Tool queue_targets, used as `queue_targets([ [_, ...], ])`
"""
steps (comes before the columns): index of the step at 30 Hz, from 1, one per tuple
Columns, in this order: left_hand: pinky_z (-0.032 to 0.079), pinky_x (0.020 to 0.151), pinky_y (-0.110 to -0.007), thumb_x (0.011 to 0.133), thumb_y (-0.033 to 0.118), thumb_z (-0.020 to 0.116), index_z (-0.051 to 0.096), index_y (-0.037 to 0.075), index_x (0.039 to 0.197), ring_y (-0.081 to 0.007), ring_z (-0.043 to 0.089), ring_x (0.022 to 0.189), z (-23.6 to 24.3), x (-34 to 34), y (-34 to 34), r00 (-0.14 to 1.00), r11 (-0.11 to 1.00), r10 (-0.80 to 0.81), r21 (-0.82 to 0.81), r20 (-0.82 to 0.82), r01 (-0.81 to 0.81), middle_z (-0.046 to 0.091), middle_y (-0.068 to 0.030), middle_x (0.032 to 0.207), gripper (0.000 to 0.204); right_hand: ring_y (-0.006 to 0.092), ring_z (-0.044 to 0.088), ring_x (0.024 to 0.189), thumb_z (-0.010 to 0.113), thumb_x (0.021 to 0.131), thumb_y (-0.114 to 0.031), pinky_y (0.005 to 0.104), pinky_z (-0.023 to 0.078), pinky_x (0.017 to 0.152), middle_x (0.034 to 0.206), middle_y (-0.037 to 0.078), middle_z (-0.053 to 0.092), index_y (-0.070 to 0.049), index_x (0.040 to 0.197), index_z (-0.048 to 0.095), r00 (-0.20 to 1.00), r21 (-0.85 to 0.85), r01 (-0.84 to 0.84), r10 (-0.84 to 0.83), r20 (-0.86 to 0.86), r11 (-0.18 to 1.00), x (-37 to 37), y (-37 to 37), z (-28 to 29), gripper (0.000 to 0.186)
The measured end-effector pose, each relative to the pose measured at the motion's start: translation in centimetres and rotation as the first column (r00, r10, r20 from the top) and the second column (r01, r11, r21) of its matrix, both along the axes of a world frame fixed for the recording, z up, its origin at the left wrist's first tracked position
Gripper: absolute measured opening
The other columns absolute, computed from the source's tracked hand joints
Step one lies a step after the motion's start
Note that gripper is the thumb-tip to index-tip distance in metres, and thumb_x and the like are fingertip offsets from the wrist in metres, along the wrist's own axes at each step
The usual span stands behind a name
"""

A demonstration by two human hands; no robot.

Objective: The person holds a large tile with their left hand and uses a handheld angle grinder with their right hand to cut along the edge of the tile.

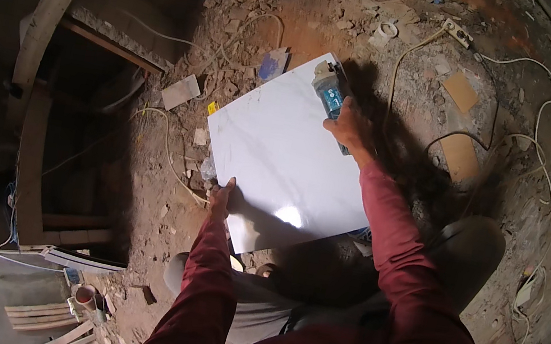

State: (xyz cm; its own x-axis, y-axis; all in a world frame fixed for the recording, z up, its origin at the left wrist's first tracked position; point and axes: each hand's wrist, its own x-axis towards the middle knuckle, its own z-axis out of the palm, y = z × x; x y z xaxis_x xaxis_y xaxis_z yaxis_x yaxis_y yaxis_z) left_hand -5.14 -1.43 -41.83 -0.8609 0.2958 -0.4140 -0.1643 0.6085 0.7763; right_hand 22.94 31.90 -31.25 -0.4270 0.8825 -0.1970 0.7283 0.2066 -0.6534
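Glossy white rect. panel (pixel 279 151) lies mid-scene. Our R hand (pixel 350 128) wraps a teal cyl. power tool (pixel 331 99) nr its far-right edge; our L hand (pixel 220 198), part-curled, touches its left edge, can't tell if gripping. Rough dirt floor (pixel 157 225) w/ rubble; flat tan scraps (pixel 460 92) right.

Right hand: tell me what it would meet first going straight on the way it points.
First, the tool that the right hand grips; past its head and the edge of the tile, probably the dirt floor, though depth is unclear.
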Motion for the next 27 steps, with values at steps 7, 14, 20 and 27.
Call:
queue_targets([
  [7, 0.046, 0.089, -0.035, 0.083, 0.032, 0.08, 0.066, -0.001, 0.114, -0.0195, 0.059, 0.099, 1.1, 1.0, 0.3, 1.0, 0.997, -0.013, 0.074, -0.008, 0.013, 0.068, -0.0073, 0.109, 0.047, 0.0373, 0.061, 0.112, 0.066, 0.076, -0.031, 0.0488, 0.049, 0.092, 0.118, 0.023, 0.064, 0.0, 0.124, 0.047, 1.0, -0.039, 0.021, -0.021, -0.007, 0.999, 0.9, -0.7, 0.8, 0.061],
  [14, 0.044, 0.094, -0.038, 0.08, 0.038, 0.082, 0.066, -0.001, 0.112, -0.0222, 0.057, 0.104, -0.7, -0.5, -0.5, 0.999, 0.999, -0.029, 0.035, -0.026, 0.03, 0.066, -0.01, 0.114, 0.052, 0.037, 0.061, 0.112, 0.066, 0.074, -0.03, 0.0476, 0.049, 0.092, 0.117, 0.023, 0.063, 0.001, 0.122, 0.047, 0.999, 0.027, 0.033, -0.033, -0.027, 0.999, 1.5, -1.6, 0.3, 0.06],
  [20, 0.044, 0.096, -0.039, 0.08, 0.04, 0.081, 0.064, -0.003, 0.116, -0.0254, 0.057, 0.108, -1.6, -1.3, -0.6, 0.997, 0.996, -0.057, 0.062, -0.05, 0.06, 0.064, -0.0138, 0.119, 0.059, 0.0379, 0.06, 0.112, 0.067, 0.074, -0.03, 0.0484, 0.049, 0.093, 0.118, 0.023, 0.063, 0.001, 0.124, 0.046, 1.0, 0.003, 0.029, -0.029, -0.005, 1.0, 2.0, -2.1, -0.1, 0.063],
  [27, 0.044, 0.098, -0.039, 0.08, 0.041, 0.081, 0.062, -0.004, 0.121, -0.0263, 0.057, 0.111, 0.0, -0.4, -0.2, 1.0, 0.999, -0.031, -0.02, -0.002, 0.031, 0.063, -0.0152, 0.123, 0.064, 0.0384, 0.059, 0.114, 0.068, 0.074, -0.032, 0.0484, 0.048, 0.094, 0.121, 0.026, 0.061, 0.002, 0.129, 0.043, 1.0, 0.032, 0.031, -0.031, 0.002, 0.999, 2.7, -2.8, -0.1, 0.069],
])
